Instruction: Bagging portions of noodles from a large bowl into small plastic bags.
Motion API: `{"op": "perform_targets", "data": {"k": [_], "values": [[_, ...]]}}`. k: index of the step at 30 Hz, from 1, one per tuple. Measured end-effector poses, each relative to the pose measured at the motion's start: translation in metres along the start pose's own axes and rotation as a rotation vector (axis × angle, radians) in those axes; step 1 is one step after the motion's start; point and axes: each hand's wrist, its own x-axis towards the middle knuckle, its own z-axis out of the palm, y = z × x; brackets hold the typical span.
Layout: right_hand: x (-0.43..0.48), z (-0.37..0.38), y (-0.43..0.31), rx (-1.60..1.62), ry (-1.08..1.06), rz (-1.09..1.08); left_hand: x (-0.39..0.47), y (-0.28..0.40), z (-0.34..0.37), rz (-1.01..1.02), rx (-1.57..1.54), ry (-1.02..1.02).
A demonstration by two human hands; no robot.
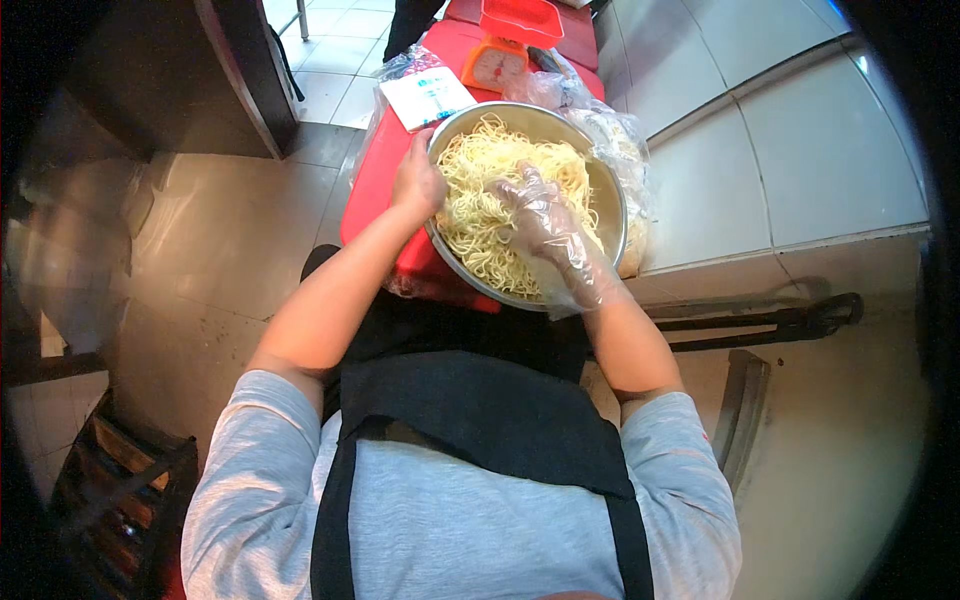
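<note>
A round stainless steel bowl [611,191] filled with pale yellow noodles [480,247] rests in front of me on a red padded seat [371,202]. My left hand [420,180], bare, grips the bowl's left rim, its thumb side uppermost. Inside the bowl is my right hand [540,217], covered by a clear plastic glove that reaches the wrist. Its fingers are spread and bent down into the noodles. The fingertips are partly buried, so whether they pinch any strands is hidden.
An orange kitchen scale [499,64] with a red tray [523,22] stands behind the bowl. Left of it lies a white printed packet [427,97]. Clear plastic bags [622,142] crowd the bowl's right side, near a tiled wall [817,150]. A person's dark-clothed leg [411,26] shows at the top.
</note>
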Motion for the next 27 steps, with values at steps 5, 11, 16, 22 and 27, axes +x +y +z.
{"op": "perform_targets", "data": {"k": [5, 11, 16, 22, 27], "values": [[0.023, -0.047, 0.055, 0.258, 0.084, 0.039, 0.002, 0.002, 0.001, 0.004, 0.001, -0.007], [0.037, -0.151, 0.078, 0.454, 0.282, 0.27, 0.006, -0.005, 0.002, 0.008, -0.036, 0.002], [0.044, -0.214, 0.107, -0.192, 0.483, -0.183, 0.004, -0.003, 0.0, 0.013, -0.063, -0.013], [0.04, -0.248, 0.043, 0.428, 0.268, -0.069, 0.005, -0.008, 0.003, 0.035, -0.03, 0.006], [0.057, -0.244, 0.065, 0.647, 0.608, -0.069, 0.004, -0.007, 0.001, 0.019, -0.04, -0.008]]}}
